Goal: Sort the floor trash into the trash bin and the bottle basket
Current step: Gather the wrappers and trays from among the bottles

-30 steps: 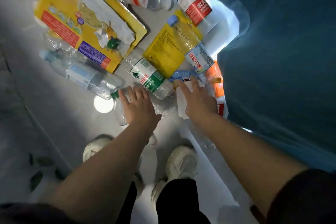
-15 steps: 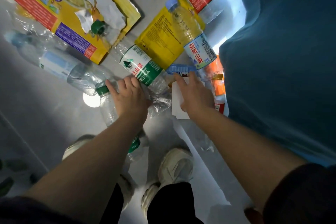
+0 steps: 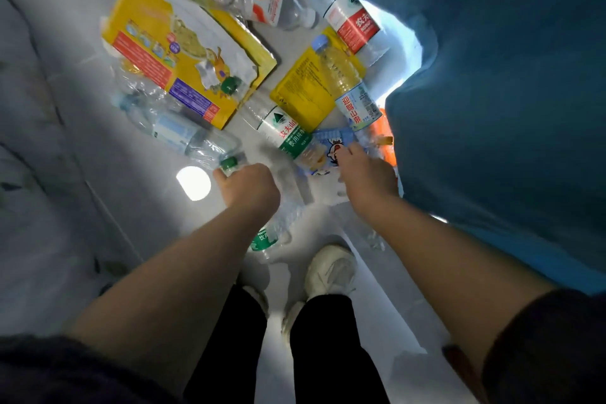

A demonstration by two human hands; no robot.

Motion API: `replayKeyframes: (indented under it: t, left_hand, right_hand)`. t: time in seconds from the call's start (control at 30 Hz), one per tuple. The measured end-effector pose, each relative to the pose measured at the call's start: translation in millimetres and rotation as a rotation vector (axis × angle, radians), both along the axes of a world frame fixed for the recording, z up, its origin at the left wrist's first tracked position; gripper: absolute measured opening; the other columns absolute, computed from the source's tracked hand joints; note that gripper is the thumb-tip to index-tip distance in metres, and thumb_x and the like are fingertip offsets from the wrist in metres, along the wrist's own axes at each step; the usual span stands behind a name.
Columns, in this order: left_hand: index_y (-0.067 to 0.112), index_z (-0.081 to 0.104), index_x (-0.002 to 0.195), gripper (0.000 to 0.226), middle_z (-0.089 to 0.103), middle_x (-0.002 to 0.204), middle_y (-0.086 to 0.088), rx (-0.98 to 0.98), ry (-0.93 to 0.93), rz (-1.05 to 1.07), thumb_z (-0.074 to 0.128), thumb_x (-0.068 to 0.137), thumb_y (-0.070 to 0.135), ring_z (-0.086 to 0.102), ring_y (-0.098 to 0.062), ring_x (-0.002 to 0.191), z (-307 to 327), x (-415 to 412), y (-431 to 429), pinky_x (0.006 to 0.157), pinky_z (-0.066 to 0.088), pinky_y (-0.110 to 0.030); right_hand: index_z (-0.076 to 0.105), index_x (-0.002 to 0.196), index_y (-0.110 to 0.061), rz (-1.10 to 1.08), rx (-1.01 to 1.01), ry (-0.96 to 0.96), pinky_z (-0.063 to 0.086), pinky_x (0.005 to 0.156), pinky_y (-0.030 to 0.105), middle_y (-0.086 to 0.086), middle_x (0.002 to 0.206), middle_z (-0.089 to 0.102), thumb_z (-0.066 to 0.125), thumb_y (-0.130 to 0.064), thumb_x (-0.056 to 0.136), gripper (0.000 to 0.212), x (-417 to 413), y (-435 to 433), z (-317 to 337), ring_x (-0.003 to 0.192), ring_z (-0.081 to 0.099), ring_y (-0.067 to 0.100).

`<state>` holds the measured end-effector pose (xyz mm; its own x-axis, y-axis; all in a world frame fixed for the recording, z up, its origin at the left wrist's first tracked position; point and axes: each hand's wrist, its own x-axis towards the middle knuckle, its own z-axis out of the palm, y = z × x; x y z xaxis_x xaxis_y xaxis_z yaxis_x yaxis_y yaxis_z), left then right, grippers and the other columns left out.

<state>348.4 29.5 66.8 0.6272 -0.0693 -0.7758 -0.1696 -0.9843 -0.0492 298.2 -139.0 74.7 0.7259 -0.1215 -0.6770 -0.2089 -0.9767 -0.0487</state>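
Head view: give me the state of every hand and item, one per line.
left hand: fingers curled round the green-capped bottle.
green-capped bottle: capped, held.
right hand: fingers on the blue wrapper; grip unclear.
green-label bottle: lying on the floor.
blue-capped bottle: capped, lying across the yellow pouch.
yellow box: torn open, lying flat.

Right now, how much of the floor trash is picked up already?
Hardly any. Nothing shows as sorted yet. The left grip holds a green-capped bottle; the right grip touches the blue wrapper. Still on the floor: the yellow box, yellow pouch and red-label bottle, among others.
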Motion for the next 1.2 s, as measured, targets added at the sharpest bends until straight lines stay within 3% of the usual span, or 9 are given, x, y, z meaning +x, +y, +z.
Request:
replayKeyframes:
  t: [0.13,0.27,0.43,0.63,0.77,1.0,1.1,1.2]
  left_hand:
    - [0.015,0.050,0.082,0.010,0.057,0.083,-0.001,-0.007,0.045,0.009,0.046,0.091,0.017,0.062,-0.025,0.093,68,10,3,0.110,0.012,-0.047]
    - [0.017,0.048,0.082,0.015,0.058,0.086,-0.002,-0.041,0.026,0.008,0.042,0.094,0.025,0.061,-0.026,0.094,155,19,10,0.104,0.018,-0.044]
    - [0.019,0.046,0.080,0.016,0.056,0.079,-0.002,-0.126,-0.056,0.047,0.043,0.092,0.029,0.059,-0.025,0.087,285,26,27,0.096,0.022,-0.043]
    - [0.016,0.051,0.082,0.017,0.053,0.077,-0.003,-0.220,-0.137,0.129,0.045,0.090,0.030,0.046,-0.024,0.074,453,23,45,0.086,0.023,-0.039]
    - [0.016,0.048,0.079,0.016,0.050,0.074,-0.002,-0.333,-0.179,0.179,0.047,0.086,0.031,0.044,-0.025,0.076,535,15,59,0.079,0.020,-0.037]
    - [0.014,0.041,0.065,0.029,0.043,0.064,0.003,-0.505,-0.135,0.174,0.052,0.086,0.031,0.041,-0.027,0.075,636,-5,86,0.088,0.029,-0.039]
    - [0.011,0.049,0.070,0.027,0.049,0.071,-0.008,-0.601,-0.095,0.128,0.056,0.088,0.030,0.045,-0.030,0.076,658,-11,97,0.075,0.032,-0.033]
    - [0.006,0.052,0.071,0.028,0.054,0.076,-0.013,-0.689,-0.075,0.063,0.058,0.089,0.027,0.049,-0.030,0.076,671,-19,101,0.067,0.032,-0.030]
  right_hand:
    - [0.049,0.116,-0.011,-0.018,-0.016,-0.017,0.035,0.058,0.033,0.012,0.110,0.059,0.053,-0.001,0.088,0.030,0,0,59,0.088,0.063,0.036]
    - [0.055,0.112,-0.014,-0.126,-0.029,-0.092,0.044,0.068,0.036,0.009,0.112,0.060,0.050,-0.007,0.093,0.020,-3,-2,142,0.095,0.063,0.036]
    - [0.058,0.109,-0.015,-0.355,0.014,-0.131,0.041,0.070,0.034,0.009,0.113,0.062,0.051,-0.018,0.096,0.015,-6,-4,275,0.098,0.061,0.034]
    - [0.055,0.084,-0.023,-0.773,0.150,-0.233,0.034,0.064,0.029,0.008,0.094,0.065,0.057,-0.023,0.090,0.006,-29,13,455,0.088,0.059,0.032]
    - [0.058,0.080,-0.009,-1.066,0.262,-0.389,0.043,0.066,0.034,0.010,0.085,0.066,0.061,-0.015,0.084,0.007,-54,32,542,0.083,0.059,0.031]
    - [0.058,0.077,-0.007,-1.451,0.348,-0.585,0.039,0.055,0.024,0.009,0.073,0.063,0.061,-0.017,0.084,0.012,-120,102,631,0.066,0.056,0.023]
    - [0.059,0.077,-0.009,-1.641,0.402,-0.692,0.039,0.044,0.015,0.000,0.060,0.058,0.062,-0.018,0.085,0.013,-141,125,655,0.051,0.053,0.011]
    - [0.062,0.080,-0.010,-1.815,0.441,-0.758,0.040,0.047,0.016,-0.002,0.055,0.057,0.063,-0.021,0.087,0.014,-162,139,672,0.043,0.050,0.003]
